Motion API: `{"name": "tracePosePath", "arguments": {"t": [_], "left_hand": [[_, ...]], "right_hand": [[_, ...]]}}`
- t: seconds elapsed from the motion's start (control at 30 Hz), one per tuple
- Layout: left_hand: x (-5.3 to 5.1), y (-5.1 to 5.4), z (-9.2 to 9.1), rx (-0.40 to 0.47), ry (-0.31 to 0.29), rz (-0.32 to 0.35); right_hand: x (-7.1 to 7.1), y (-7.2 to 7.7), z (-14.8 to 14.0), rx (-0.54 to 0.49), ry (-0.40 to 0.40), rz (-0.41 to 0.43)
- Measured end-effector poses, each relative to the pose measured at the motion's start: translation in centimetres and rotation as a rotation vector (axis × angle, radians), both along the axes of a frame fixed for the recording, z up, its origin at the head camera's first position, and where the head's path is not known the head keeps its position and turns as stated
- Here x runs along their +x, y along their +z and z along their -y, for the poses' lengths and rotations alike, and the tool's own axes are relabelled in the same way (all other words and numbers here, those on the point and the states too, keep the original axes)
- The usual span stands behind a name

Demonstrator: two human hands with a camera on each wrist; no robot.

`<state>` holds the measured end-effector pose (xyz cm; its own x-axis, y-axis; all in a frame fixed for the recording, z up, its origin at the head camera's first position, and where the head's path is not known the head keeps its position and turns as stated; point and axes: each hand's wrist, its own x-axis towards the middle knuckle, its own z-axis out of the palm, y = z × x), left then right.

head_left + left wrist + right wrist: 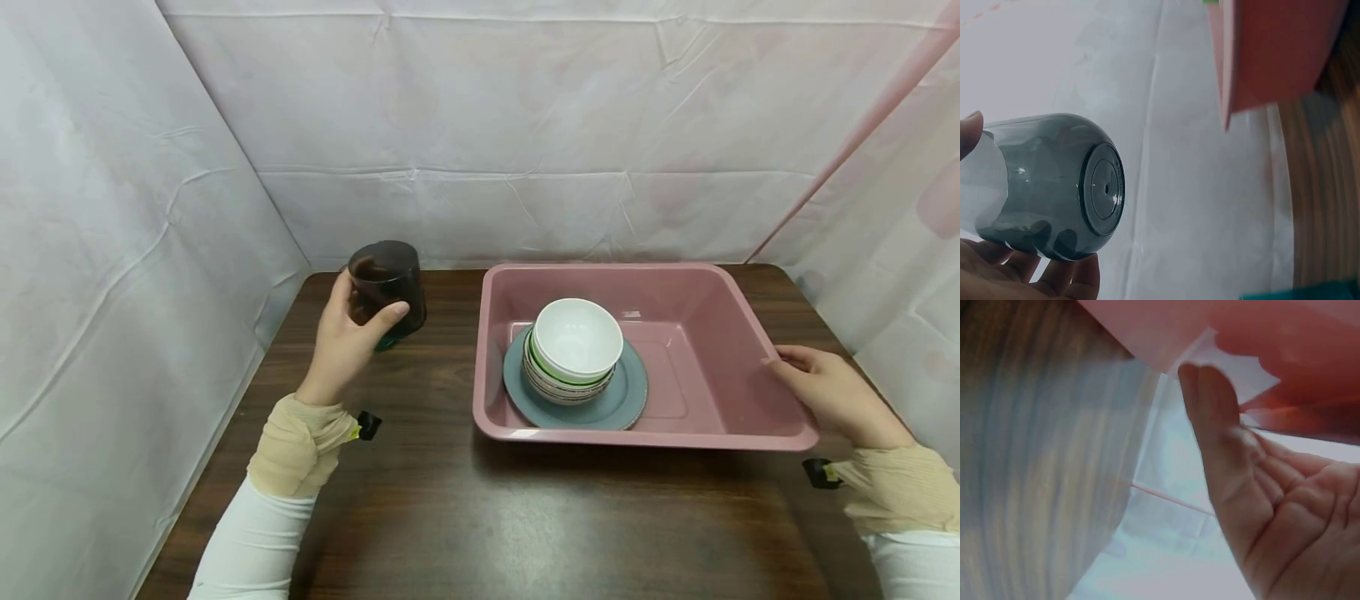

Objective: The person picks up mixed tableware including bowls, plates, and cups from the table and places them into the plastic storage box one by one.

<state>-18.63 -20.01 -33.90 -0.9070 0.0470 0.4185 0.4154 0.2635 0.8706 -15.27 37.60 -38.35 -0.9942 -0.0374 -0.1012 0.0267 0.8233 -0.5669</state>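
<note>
My left hand (345, 342) grips a dark see-through cup (397, 292) around its side, thumb on one side and fingers on the other. In the left wrist view the cup's round base (1105, 189) faces the camera. Below the cup in the head view, a bit of a teal object (386, 343) shows; its kind is hidden. My right hand (840, 396) holds the right rim of a pink plastic basin (645, 437). Inside the basin, toward its left, a stack of bowls with a white bowl (579, 336) on top stands on a blue-grey plate (633, 392).
The dark wooden table (420, 500) carries the basin at its back right. White sheeting (480, 125) hangs behind the table and along both sides. Within the basin, bare floor (671, 367) lies to the right of the plate.
</note>
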Motion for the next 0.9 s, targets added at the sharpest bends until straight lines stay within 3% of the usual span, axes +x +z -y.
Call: {"name": "tracePosePath", "arguments": {"t": [0.1, 0.2, 0.43, 0.53, 0.7, 0.9], "left_hand": [[0.3, 0.1, -1.0, 0.004, -0.032, 0.004], [0.7, 0.3, -2.0, 0.001, -0.059, 0.021], [1.5, 0.5, -4.0, 0.019, -0.144, 0.061], [1.7, 0.5, -4.8, 0.029, -0.181, 0.065], [2.0, 0.3, -6.2, 0.029, -0.243, 0.072], [2.6, 0.2, -7.8, 0.026, -0.312, 0.087]], "right_hand": [[0.1, 0.7, -0.2, -0.014, -0.04, -0.021], [0.4, 1.8, -0.2, -0.006, -0.09, -0.096], [1.3, 5.6, 2.2, -0.048, -0.152, -0.263], [1.5, 7.0, 4.5, -0.124, -0.113, -0.326], [1.1, 8.4, 9.0, -0.338, -0.003, -0.393], [0.5, 9.2, 14.1, -0.406, 0.164, -0.456]]}}
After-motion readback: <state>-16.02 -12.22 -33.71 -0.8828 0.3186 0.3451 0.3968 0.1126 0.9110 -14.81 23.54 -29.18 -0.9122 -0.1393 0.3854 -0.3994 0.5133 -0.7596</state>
